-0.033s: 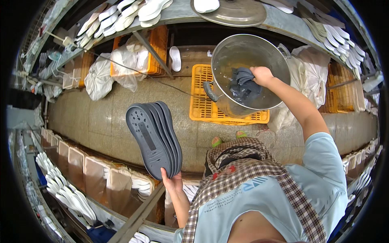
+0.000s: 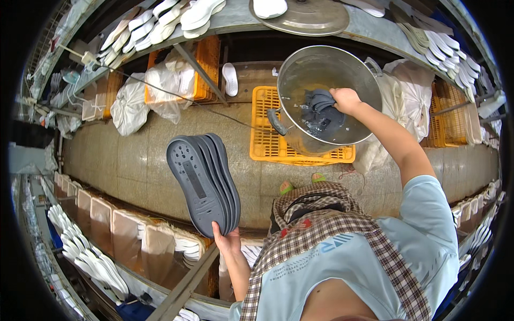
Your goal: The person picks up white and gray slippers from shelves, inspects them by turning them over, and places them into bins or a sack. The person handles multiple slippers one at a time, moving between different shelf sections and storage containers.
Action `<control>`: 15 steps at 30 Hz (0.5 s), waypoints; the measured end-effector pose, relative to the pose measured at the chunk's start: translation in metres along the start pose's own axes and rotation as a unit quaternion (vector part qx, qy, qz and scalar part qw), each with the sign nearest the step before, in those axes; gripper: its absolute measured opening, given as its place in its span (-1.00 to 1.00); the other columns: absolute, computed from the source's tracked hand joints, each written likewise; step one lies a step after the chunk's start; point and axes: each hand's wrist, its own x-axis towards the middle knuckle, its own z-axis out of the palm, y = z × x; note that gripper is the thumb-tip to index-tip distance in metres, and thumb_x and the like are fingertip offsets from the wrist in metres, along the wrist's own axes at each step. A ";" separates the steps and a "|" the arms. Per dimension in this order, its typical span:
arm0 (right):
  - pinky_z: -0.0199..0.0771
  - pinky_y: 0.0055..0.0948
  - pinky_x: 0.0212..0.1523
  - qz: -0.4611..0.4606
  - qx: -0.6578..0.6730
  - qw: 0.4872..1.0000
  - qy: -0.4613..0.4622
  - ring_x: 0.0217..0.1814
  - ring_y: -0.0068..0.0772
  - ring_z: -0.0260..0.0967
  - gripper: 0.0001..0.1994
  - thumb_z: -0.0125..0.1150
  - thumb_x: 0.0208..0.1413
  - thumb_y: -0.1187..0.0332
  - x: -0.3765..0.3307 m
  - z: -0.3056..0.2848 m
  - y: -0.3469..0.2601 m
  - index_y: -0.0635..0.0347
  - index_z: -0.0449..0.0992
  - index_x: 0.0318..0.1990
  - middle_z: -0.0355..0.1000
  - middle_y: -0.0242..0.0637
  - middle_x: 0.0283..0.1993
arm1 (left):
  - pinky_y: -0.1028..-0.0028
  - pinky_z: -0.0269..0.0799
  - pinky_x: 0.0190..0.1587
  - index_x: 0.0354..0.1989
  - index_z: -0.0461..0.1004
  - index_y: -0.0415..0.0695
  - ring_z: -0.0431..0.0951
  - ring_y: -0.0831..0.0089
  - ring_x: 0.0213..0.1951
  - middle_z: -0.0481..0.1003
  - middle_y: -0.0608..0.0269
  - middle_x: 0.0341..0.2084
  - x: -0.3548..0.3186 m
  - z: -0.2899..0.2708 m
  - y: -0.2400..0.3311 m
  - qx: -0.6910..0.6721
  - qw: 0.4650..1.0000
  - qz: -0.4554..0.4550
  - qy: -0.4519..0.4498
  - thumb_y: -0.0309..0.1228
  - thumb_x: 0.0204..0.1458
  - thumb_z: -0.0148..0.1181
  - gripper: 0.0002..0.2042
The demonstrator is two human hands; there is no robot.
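Observation:
My left hand (image 2: 229, 242) pinches the heel end of a stack of several dark grey shoe soles (image 2: 201, 182), held upright over the floor. The front sole shows holes near the toe and a dark rectangular strip. My right hand (image 2: 347, 100) reaches over the rim of a large metal pot (image 2: 293, 60). Its fingers are closed on more dark grey shoe soles (image 2: 323, 100), fanned at the ends and partly in the liquid inside. Glints and small bubbles lie around them. The fingertips are partly hidden.
The pot stands on an upturned-looking yellow crate (image 2: 263, 144). Its metal lid (image 2: 310, 21) lies on the far bench among white soles (image 2: 201, 15). White sacks (image 2: 129, 104) stand by orange crates (image 2: 208, 64). A dark cord (image 2: 214, 109) stretches toward the pot. Lined bins (image 2: 126, 230) run along the near side.
The liquid and the soles in the pot have shifted slightly, with a dark strip now showing below the surface. Both hands keep their holds, and the background has moved a few pixels.

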 end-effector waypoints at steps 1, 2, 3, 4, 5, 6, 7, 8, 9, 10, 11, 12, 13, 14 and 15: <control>0.42 -0.17 -0.22 -0.004 -0.009 0.999 0.040 -0.21 -0.03 0.41 -0.75 0.20 -0.21 0.40 -0.004 -0.006 0.008 0.20 0.39 -0.30 0.45 -0.09 -0.33 | 0.22 0.33 0.08 0.17 0.17 -0.22 0.37 0.19 0.05 0.32 0.08 0.08 0.010 0.005 -0.004 0.003 1.000 -0.007 -0.015 -0.17 0.02 0.15 -0.42; 0.42 -0.17 -0.23 -0.005 -0.006 0.999 0.049 -0.22 -0.03 0.41 -0.75 0.19 -0.21 0.40 -0.011 -0.009 0.010 0.20 0.39 -0.30 0.45 -0.09 -0.34 | 0.22 0.32 0.08 0.17 0.16 -0.22 0.37 0.19 0.06 0.31 0.08 0.08 0.014 0.008 -0.002 0.012 0.998 -0.012 -0.056 -0.17 0.02 0.15 -0.41; 0.42 -0.17 -0.23 -0.005 -0.005 0.998 0.061 -0.22 -0.02 0.41 -0.75 0.19 -0.21 0.41 -0.018 -0.016 0.014 0.20 0.38 -0.29 0.44 -0.10 -0.34 | 0.20 0.34 0.07 0.18 0.13 -0.22 0.36 0.17 0.06 0.30 0.08 0.09 0.019 0.013 -0.001 0.004 0.999 -0.013 -0.036 -0.21 0.02 0.16 -0.40; 0.41 -0.16 -0.24 -0.006 -0.002 0.998 0.067 -0.23 -0.02 0.40 -0.75 0.18 -0.21 0.41 -0.026 -0.024 0.014 0.20 0.38 -0.30 0.44 -0.10 -0.34 | 0.19 0.34 0.07 0.18 0.13 -0.22 0.36 0.17 0.06 0.29 0.08 0.09 0.024 0.017 0.000 0.021 0.999 -0.006 -0.032 -0.23 0.02 0.17 -0.40; 0.41 -0.16 -0.25 -0.006 0.000 0.997 0.076 -0.23 -0.02 0.40 -0.75 0.18 -0.21 0.42 -0.033 -0.033 0.015 0.20 0.37 -0.30 0.44 -0.11 -0.34 | 0.17 0.34 0.07 0.19 0.12 -0.22 0.36 0.17 0.06 0.29 0.08 0.10 0.029 0.024 0.002 0.032 0.999 0.001 -0.040 -0.24 0.02 0.17 -0.40; 0.41 -0.16 -0.25 -0.006 0.002 0.996 0.086 -0.24 -0.02 0.40 -0.75 0.18 -0.21 0.42 -0.041 -0.043 0.015 0.20 0.37 -0.30 0.43 -0.11 -0.34 | 0.16 0.34 0.07 0.19 0.12 -0.22 0.36 0.17 0.06 0.28 0.08 0.10 0.032 0.031 0.005 0.044 0.998 0.006 -0.043 -0.26 0.01 0.17 -0.41; 0.40 -0.15 -0.28 -0.015 0.004 0.994 0.110 -0.25 -0.02 0.39 -0.75 0.17 -0.23 0.43 -0.049 -0.054 0.016 0.19 0.35 -0.31 0.43 -0.12 -0.36 | 0.12 0.37 0.04 0.19 0.12 -0.20 0.36 0.15 0.06 0.26 0.07 0.11 0.037 0.038 0.006 0.049 0.996 0.021 -0.072 -0.30 0.01 0.17 -0.42; 0.40 -0.15 -0.28 -0.015 -0.015 0.992 0.121 -0.26 -0.02 0.39 -0.75 0.16 -0.24 0.44 -0.057 -0.076 0.015 0.19 0.34 -0.31 0.42 -0.13 -0.36 | 0.15 0.37 0.04 0.18 0.13 -0.21 0.37 0.16 0.05 0.28 0.08 0.09 0.039 0.049 0.010 0.068 0.995 0.026 -0.072 -0.28 0.02 0.17 -0.43; 0.40 -0.15 -0.29 -0.014 -0.027 0.991 0.132 -0.26 -0.02 0.39 -0.76 0.15 -0.24 0.44 -0.065 -0.087 0.016 0.19 0.34 -0.32 0.42 -0.13 -0.37 | 0.17 0.38 0.03 0.17 0.15 -0.22 0.38 0.18 0.04 0.30 0.08 0.07 0.042 0.057 0.011 0.091 0.992 0.034 -0.075 -0.27 0.02 0.16 -0.44; 0.40 -0.15 -0.29 -0.027 -0.036 0.986 0.160 -0.27 -0.02 0.39 -0.76 0.14 -0.24 0.44 -0.074 -0.098 0.018 0.18 0.33 -0.32 0.42 -0.13 -0.38 | 0.19 0.39 0.03 0.15 0.16 -0.22 0.39 0.19 0.03 0.33 0.09 0.06 0.043 0.067 0.012 0.114 0.989 0.042 -0.079 -0.26 0.03 0.16 -0.45; 0.39 -0.14 -0.30 -0.025 -0.053 0.984 0.170 -0.28 -0.02 0.39 -0.76 0.12 -0.25 0.45 -0.081 -0.110 0.019 0.18 0.32 -0.32 0.41 -0.14 -0.40 | 0.18 0.39 0.02 0.16 0.15 -0.20 0.39 0.18 0.03 0.31 0.10 0.07 0.044 0.077 0.012 0.117 0.985 0.052 -0.112 -0.28 0.03 0.16 -0.46; 0.39 -0.14 -0.30 -0.016 -0.054 0.982 0.181 -0.29 -0.03 0.39 -0.76 0.12 -0.25 0.45 -0.088 -0.121 0.020 0.19 0.32 -0.33 0.41 -0.14 -0.41 | 0.17 0.39 0.02 0.17 0.15 -0.19 0.38 0.18 0.04 0.31 0.09 0.07 0.045 0.088 0.012 0.131 0.985 0.053 -0.102 -0.28 0.03 0.16 -0.45; 0.39 -0.15 -0.30 -0.021 -0.071 0.978 0.195 -0.30 -0.04 0.39 -0.76 0.12 -0.26 0.46 -0.095 -0.132 0.022 0.19 0.32 -0.33 0.41 -0.15 -0.42 | 0.17 0.39 0.02 0.17 0.15 -0.19 0.38 0.18 0.04 0.30 0.09 0.08 0.045 0.098 0.013 0.138 0.982 0.056 -0.112 -0.29 0.03 0.16 -0.45; 0.39 -0.15 -0.30 -0.025 -0.086 0.975 0.205 -0.30 -0.04 0.39 -0.75 0.12 -0.27 0.46 -0.101 -0.139 0.025 0.19 0.32 -0.33 0.41 -0.16 -0.43 | 0.17 0.39 0.02 0.18 0.14 -0.18 0.38 0.18 0.05 0.29 0.09 0.08 0.046 0.107 0.013 0.145 0.980 0.057 -0.125 -0.29 0.03 0.16 -0.45; 0.38 -0.16 -0.30 -0.041 -0.101 0.967 0.232 -0.31 -0.05 0.39 -0.74 0.12 -0.28 0.46 -0.110 -0.151 0.025 0.19 0.32 -0.32 0.41 -0.17 -0.43 | 0.16 0.38 0.03 0.19 0.14 -0.17 0.36 0.17 0.06 0.28 0.08 0.09 0.042 0.115 0.017 0.143 0.978 0.066 -0.136 -0.30 0.03 0.16 -0.45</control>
